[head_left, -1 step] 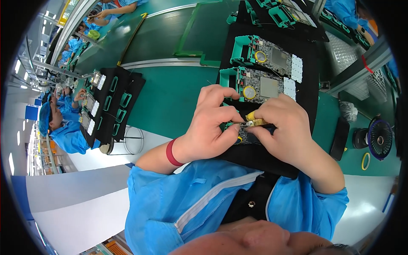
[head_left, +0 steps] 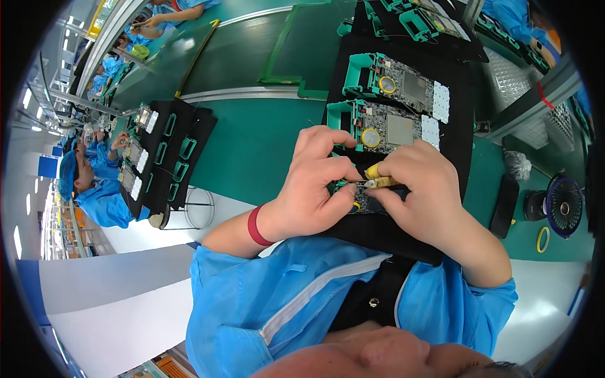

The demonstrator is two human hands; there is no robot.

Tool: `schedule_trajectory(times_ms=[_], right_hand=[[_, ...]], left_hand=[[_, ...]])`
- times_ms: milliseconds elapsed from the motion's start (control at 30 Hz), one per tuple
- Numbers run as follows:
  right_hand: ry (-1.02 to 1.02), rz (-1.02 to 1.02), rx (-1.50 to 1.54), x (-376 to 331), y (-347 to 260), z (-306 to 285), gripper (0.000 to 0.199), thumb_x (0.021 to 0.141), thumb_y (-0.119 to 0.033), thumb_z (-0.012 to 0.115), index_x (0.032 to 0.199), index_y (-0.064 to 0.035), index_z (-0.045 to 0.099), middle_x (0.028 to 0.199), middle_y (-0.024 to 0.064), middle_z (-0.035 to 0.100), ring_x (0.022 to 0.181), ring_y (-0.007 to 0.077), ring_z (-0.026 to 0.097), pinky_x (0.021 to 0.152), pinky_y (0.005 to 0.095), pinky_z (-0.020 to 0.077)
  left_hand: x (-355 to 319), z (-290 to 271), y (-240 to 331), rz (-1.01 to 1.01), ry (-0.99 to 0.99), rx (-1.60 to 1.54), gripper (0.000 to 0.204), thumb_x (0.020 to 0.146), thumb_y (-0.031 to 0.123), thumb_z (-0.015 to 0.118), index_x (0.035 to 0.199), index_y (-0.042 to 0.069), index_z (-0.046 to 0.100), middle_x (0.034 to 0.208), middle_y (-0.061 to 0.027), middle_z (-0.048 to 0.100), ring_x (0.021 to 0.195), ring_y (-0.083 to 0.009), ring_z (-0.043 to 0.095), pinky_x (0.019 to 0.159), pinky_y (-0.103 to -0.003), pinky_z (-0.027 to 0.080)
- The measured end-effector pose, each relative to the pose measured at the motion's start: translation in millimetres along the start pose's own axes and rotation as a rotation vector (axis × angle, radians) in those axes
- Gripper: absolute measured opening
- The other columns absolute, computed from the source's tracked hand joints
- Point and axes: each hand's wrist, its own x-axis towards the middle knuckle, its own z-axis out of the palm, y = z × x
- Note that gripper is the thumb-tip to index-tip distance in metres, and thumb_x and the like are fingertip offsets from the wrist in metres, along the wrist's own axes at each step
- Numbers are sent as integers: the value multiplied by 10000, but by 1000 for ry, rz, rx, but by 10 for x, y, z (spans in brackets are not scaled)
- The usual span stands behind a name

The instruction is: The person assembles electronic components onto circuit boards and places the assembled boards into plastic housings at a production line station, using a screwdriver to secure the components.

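Green conveyor belt runs through a factory line, carrying a black tray with two circuit boards in teal frames. At the tray's near end, a third board lies mostly hidden under both hands. Left hand curls its fingers onto that board; right hand pinches a small yellow tool against it. Another worker sits to the left.

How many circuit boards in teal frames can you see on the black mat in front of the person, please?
3: farthest board, middle board, and a nearer one mostly hidden under both hands. More may be hidden.
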Motion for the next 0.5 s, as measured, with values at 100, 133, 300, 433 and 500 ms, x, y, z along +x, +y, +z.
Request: schedule_trajectory(times_ms=[100, 133, 300, 433, 500], right_hand=[[103, -161, -80, -61, 14, 51, 224, 630, -91, 772, 824, -132, 668, 816, 2, 616, 699, 226, 568, 578, 340, 465], [103, -160, -79, -73, 10, 62, 224, 630, -91, 772, 824, -132, 668, 816, 2, 616, 699, 226, 568, 578, 340, 465], [188, -312, -278, -109, 48, 167, 190, 665, -124, 679, 852, -117, 649, 853, -11, 592, 679, 168, 548, 538, 281, 437], [166, -353, -328, -93, 70, 158, 193, 703, -161, 639, 890, -116, 645, 879, -13, 592, 681, 152, 551, 534, 269, 433], [160, -317, -270, -93, 43, 149, 209, 682, -113, 679, 887, -109, 641, 856, 7, 599, 685, 186, 565, 546, 297, 446]], left_hand=[[-4, 21, 18, -8, 3, 19, 115, 696, 55, 647, 811, 60, 651, 1147, -164, 554, 1081, -358, 458, 937, -436, 377], [1, 24, 7, -8, 1, 19, 115, 696, 55, 647, 811, 60, 651, 1147, -164, 554, 1081, -358, 458, 937, -436, 377], [26, 21, -20, -2, -3, 28, 102, 710, 69, 643, 811, 54, 652, 1126, -167, 556, 1063, -348, 461, 927, -433, 376], [16, 37, -25, -12, 6, 31, 97, 714, 65, 641, 810, 55, 651, 1118, -167, 558, 1058, -348, 463, 923, -429, 376], [18, 34, -13, -5, 13, 22, 100, 708, 56, 648, 807, 59, 652, 1117, -161, 559, 1058, -349, 466, 922, -427, 376]])
